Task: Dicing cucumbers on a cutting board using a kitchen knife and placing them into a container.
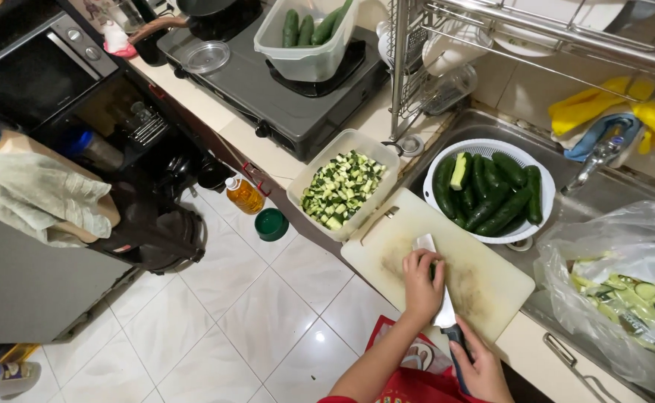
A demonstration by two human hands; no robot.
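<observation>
My left hand presses down on a piece of cucumber on the white cutting board; only a sliver of green shows under the fingers. My right hand grips the dark handle of a knife, whose broad blade lies across the board beside my left fingers. A rectangular plastic tub of diced cucumber stands just left of the board. A white colander of whole and halved cucumbers sits in the sink behind the board.
A clear plastic bag of cucumber peelings lies at the right. On the gas stove stands a tub of whole cucumbers. A dish rack hangs above the sink. An oil bottle and green bowl sit on the tiled floor.
</observation>
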